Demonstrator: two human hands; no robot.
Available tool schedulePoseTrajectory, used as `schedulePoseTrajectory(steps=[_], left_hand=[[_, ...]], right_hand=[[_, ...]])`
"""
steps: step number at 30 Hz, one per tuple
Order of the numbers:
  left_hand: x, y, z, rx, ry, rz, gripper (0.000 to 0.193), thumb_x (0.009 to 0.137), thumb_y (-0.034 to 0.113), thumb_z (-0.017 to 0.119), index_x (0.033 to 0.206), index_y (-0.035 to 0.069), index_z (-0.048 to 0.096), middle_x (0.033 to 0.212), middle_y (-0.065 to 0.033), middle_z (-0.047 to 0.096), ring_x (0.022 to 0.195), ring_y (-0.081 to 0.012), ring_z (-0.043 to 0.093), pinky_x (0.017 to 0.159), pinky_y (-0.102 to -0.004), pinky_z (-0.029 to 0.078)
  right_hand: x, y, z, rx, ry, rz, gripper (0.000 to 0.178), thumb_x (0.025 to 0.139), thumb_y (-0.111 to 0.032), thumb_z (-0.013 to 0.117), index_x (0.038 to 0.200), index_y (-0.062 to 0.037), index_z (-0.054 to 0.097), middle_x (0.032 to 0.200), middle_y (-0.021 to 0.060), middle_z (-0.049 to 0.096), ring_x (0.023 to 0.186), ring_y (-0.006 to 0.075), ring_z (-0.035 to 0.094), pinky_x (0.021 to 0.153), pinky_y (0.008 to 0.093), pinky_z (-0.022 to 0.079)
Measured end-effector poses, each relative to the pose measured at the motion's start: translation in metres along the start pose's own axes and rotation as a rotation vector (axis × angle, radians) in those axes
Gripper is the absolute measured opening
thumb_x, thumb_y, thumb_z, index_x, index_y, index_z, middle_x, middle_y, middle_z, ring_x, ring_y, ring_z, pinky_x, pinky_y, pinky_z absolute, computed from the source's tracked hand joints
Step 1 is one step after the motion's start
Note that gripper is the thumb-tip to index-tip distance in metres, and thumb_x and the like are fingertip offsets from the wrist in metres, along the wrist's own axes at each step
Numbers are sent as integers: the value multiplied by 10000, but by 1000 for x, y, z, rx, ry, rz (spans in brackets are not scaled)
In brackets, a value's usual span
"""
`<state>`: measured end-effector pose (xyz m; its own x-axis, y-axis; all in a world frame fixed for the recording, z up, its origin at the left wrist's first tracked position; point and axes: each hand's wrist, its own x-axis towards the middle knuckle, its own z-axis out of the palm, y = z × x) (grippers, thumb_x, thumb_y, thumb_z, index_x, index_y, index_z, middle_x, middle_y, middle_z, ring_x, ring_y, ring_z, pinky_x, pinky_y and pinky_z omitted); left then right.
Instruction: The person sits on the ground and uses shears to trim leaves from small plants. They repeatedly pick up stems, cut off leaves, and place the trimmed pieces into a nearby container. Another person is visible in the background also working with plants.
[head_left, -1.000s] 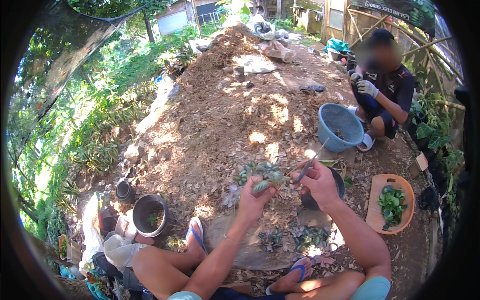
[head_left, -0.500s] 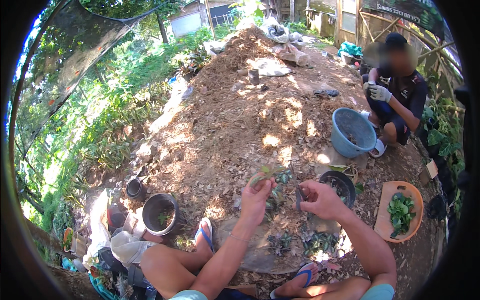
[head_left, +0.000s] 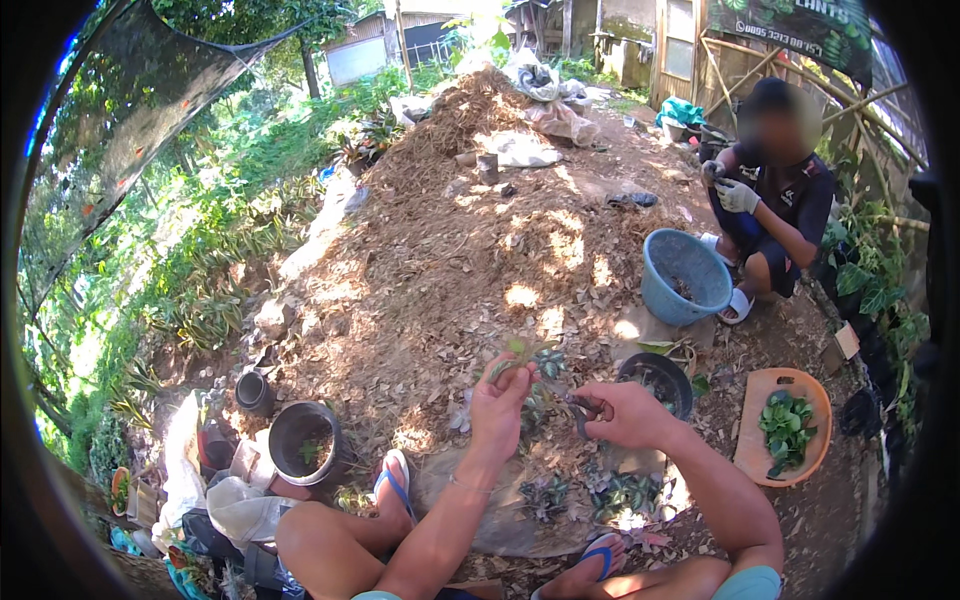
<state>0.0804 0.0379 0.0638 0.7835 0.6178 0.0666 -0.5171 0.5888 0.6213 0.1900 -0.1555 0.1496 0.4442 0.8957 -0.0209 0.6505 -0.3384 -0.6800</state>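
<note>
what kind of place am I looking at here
Probably a backyard plant nursery or garden work area: a big mound of dry leaf mulch, black plastic pots, and an orange tray of green cuttings.

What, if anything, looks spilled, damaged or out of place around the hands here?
Nothing stands out. The left hand holds a leafy cutting, the right hand a small dark tool. More cuttings lie loose below; both dark pots stand upright.

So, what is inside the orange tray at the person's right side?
The orange tray holds a small heap of green leafy plant cuttings in its middle. The tray floor under the heap is covered, so anything below the leaves cannot be seen.
</note>
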Motion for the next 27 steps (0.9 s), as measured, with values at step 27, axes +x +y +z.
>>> schedulePoseTrajectory(steps=[27], left_hand=[[4,7,-19,-242,-47,-244,205,991,102,706,1189,142,676,1141,-41,721,1029,-176,675,909,-312,553]], right_hand=[[-3,-13,-7,85,-88,13,536,846,-129,774,1359,-56,634,926,75,734,739,130,633,708,304,541]])
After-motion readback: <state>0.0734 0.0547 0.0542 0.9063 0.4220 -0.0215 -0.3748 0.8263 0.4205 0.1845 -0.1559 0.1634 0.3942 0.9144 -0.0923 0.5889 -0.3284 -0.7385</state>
